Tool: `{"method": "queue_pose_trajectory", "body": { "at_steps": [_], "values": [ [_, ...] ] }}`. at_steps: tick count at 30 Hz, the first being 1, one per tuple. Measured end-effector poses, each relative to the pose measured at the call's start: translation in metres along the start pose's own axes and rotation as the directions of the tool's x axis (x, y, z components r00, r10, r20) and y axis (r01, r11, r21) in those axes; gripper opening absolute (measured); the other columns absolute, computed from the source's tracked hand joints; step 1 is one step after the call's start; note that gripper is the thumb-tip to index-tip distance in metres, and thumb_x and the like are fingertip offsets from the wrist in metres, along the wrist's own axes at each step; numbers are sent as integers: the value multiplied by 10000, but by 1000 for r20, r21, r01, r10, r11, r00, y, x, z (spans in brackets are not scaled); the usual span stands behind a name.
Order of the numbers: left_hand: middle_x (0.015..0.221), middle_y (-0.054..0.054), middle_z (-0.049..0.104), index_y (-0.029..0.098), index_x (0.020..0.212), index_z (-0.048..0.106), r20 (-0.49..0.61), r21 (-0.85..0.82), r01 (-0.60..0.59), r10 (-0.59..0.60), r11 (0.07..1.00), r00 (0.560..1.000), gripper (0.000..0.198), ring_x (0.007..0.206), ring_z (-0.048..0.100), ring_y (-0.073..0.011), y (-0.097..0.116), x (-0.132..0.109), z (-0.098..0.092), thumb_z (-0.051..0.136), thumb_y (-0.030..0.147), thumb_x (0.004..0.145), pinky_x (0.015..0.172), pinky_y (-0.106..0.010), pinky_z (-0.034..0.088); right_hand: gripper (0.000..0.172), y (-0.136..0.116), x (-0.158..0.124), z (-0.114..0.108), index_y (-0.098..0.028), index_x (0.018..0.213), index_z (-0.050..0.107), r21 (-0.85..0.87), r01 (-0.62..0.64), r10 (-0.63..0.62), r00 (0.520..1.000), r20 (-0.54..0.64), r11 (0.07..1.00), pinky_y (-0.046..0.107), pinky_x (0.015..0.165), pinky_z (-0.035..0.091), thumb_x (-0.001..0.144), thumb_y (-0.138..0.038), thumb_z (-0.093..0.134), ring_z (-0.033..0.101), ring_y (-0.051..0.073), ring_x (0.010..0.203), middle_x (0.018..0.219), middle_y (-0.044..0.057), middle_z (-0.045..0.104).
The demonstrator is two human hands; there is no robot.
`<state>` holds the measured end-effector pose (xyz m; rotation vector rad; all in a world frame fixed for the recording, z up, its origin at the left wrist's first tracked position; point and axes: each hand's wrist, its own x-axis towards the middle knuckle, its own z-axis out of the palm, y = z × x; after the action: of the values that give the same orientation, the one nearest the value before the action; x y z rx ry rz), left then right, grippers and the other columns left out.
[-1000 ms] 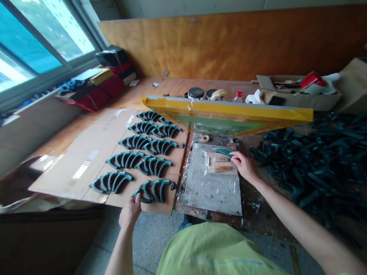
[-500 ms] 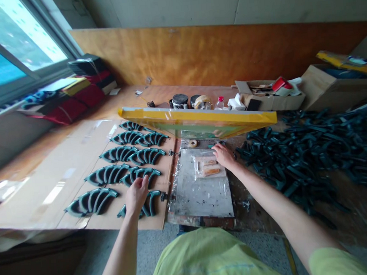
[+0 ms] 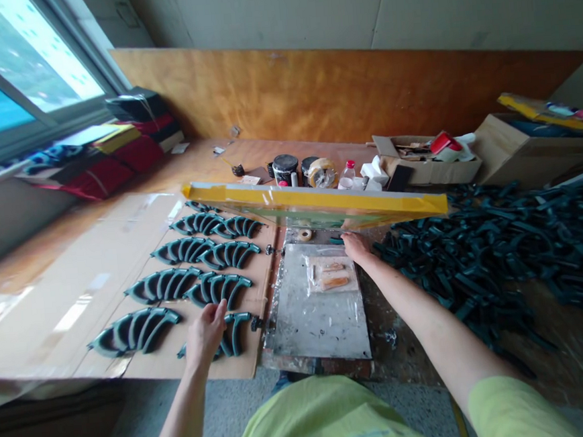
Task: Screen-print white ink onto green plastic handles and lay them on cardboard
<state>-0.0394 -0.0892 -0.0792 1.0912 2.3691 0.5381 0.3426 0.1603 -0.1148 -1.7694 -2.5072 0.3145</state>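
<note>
My left hand lies over the nearest dark teal curved plastic part on the cardboard sheet, fingers closed loosely on it. Rows of the same ribbed teal parts lie on that sheet. My right hand reaches to the far edge of the metal printing plate, under the raised yellow-framed screen; its fingertips touch a small teal piece there and are partly hidden. A taped wooden jig sits on the plate.
A large heap of dark teal parts covers the bench to the right. Ink tins, tape and a bottle stand behind the screen, with cardboard boxes at back right. A window and stacked red cloths are on the left.
My left hand slid forward onto the nearest teal part and stays on it. My right hand moved further back under the screen frame. The view shifted left and tilted up.
</note>
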Motion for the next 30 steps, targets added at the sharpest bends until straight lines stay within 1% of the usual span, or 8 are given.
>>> {"method": "queue_pose_trajectory", "body": {
  "at_steps": [7, 11, 15, 18, 20, 22, 26, 30],
  "values": [
    [549, 2, 601, 239, 678, 561, 1, -7, -3, 3, 1000, 1000, 448, 560, 552, -195, 2, 2, 1, 403, 626, 838, 540, -263, 355, 347, -7, -12, -18, -158, 1092, 652, -101, -51, 53, 998, 16, 994, 349, 856, 482, 808, -61, 478, 618, 258, 1032, 1088, 166, 679],
    [545, 1, 602, 231, 678, 564, -14, -47, -8, 8, 999, 1000, 440, 551, 545, -188, -1, 4, 1, 418, 615, 837, 530, -259, 351, 303, -2, -47, -35, -176, 1048, 631, -59, -67, 57, 987, -152, 996, 329, 824, 468, 774, -92, 531, 610, 264, 1007, 1062, 159, 670],
    [535, 8, 591, 226, 659, 544, 5, -127, 0, 0, 992, 1000, 450, 533, 534, -175, 5, 5, 2, 439, 631, 824, 522, -254, 357, 275, -7, -78, -45, -220, 1012, 603, 340, -8, 98, 964, -247, 940, 302, 729, 477, 738, -217, 612, 634, 217, 824, 922, 56, 692],
    [526, 17, 582, 221, 685, 552, 30, -222, -25, 32, 975, 999, 427, 518, 522, -164, 25, 6, 3, 464, 618, 819, 525, -250, 368, 270, -23, -87, -36, -222, 991, 625, 644, 136, -37, 986, -166, 753, 283, 703, 477, 728, -281, 649, 636, 181, 779, 911, 6, 697],
    [522, 20, 579, 215, 694, 560, 30, -262, -62, 73, 963, 997, 426, 515, 516, -156, 40, 7, 4, 482, 617, 811, 528, -247, 371, 199, -34, -86, -24, -211, 913, 664, 704, 151, -126, 988, -88, 693, 286, 708, 471, 723, -271, 672, 635, 176, 770, 883, -1, 703],
    [521, 19, 577, 207, 701, 568, 20, -306, -109, 121, 946, 992, 435, 516, 514, -151, 52, 9, 5, 502, 626, 799, 529, -245, 375, 138, -40, -85, -12, -201, 849, 691, 666, 165, -162, 985, -67, 727, 306, 740, 469, 714, -228, 695, 632, 186, 791, 854, 6, 707],
    [509, 21, 561, 195, 711, 572, 3, -386, -167, 182, 907, 983, 436, 495, 497, -137, 65, 11, 4, 530, 621, 793, 507, -237, 370, 134, -40, -90, -4, -200, 859, 722, 456, 265, -190, 960, -205, 849, 372, 859, 466, 733, -158, 704, 609, 216, 913, 895, 40, 699],
    [513, 33, 542, 188, 772, 593, -22, -471, -198, 213, 860, 977, 389, 458, 462, -108, 90, 10, -14, 547, 571, 822, 471, -214, 348, 354, -52, -95, -7, -214, 1185, 662, 272, 331, -267, 931, -249, 903, 416, 999, 424, 835, -268, 661, 555, 240, 1140, 1208, 98, 646]
  ]
}}
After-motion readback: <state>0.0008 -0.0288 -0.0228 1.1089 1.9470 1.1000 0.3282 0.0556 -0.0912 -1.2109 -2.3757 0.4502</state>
